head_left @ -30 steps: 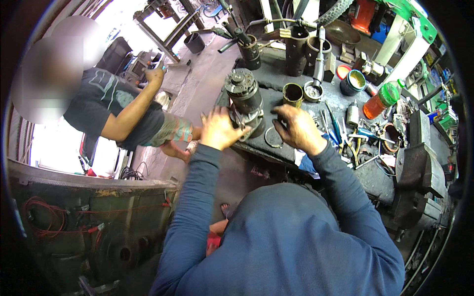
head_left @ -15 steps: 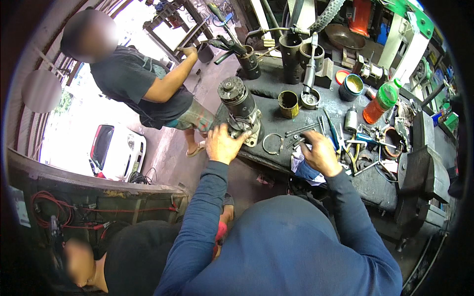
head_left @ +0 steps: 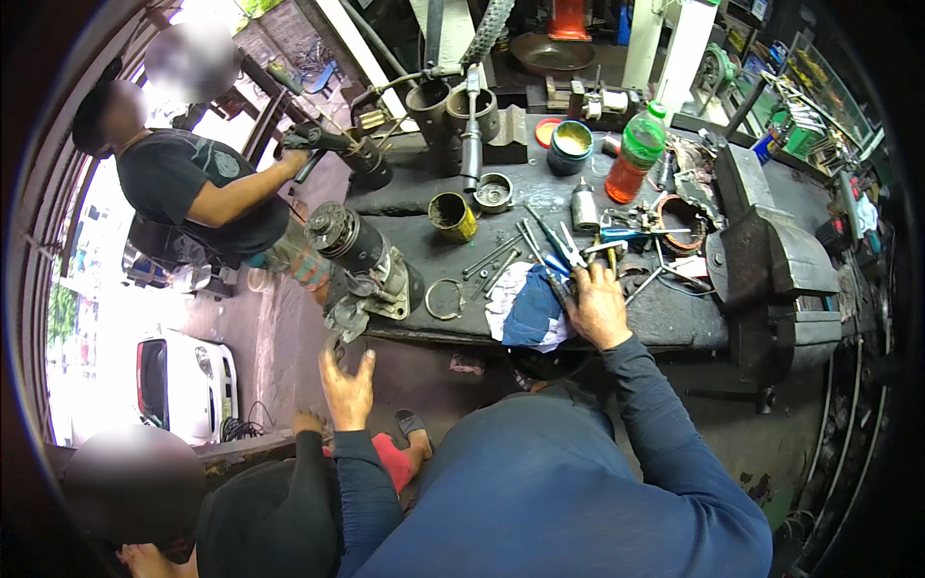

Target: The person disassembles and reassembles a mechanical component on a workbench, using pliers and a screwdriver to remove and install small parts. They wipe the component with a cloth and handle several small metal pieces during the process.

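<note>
Apparently the black cylindrical motor with silver metal housing (head_left: 358, 247) is joined, on the dark workbench (head_left: 674, 313); 1 thin metal ring (head_left: 428, 301) and long steel bolts (head_left: 489, 257) lie loose nearby. My left hand (head_left: 348, 390) spreads open beside it; my right hand (head_left: 599, 308) is near green-handled pliers (head_left: 551, 231), grip unclear. I read no labels.

Daylight glared from the left, white car (head_left: 185, 387) washed out, right side lay dimmer, edges bowed near the black rim
</note>
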Demonstrator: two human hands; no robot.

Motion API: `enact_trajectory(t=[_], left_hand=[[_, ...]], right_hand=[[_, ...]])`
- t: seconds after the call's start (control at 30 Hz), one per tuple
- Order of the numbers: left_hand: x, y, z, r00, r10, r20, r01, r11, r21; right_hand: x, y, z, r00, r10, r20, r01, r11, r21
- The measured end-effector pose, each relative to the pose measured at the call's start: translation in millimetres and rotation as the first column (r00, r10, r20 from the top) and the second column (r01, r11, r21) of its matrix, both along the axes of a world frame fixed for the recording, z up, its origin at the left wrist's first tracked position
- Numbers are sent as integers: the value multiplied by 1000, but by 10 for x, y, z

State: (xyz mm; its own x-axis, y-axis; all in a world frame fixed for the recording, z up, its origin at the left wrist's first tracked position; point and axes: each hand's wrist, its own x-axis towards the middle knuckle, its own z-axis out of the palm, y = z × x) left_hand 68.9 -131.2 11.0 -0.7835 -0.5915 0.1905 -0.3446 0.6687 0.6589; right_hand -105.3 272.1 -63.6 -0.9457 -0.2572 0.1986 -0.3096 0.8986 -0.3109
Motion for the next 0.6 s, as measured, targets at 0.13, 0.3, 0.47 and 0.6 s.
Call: enact_trajectory(t=[0.13, 0.3, 0.47, 0.6], left_hand=[[-42, 159, -116, 999, 31, -39, -29, 998, 59], [-15, 194, 4, 988, -55, -143, 48, 997, -54], [122, 186, 92, 990, 10, -142, -10, 1000, 2], [4, 15, 182, 983, 6, -182, -2, 1000, 26]], right_hand=[[-16, -17, -203, 994, -70, -84, 85, 979, 184], [30, 127, -75, 947, -319, 46, 306, 935, 178], [-85, 402, -453, 971, -233, 63, 219, 960, 176], [-173, 434, -366, 977, -214, 10, 214, 972, -95]])
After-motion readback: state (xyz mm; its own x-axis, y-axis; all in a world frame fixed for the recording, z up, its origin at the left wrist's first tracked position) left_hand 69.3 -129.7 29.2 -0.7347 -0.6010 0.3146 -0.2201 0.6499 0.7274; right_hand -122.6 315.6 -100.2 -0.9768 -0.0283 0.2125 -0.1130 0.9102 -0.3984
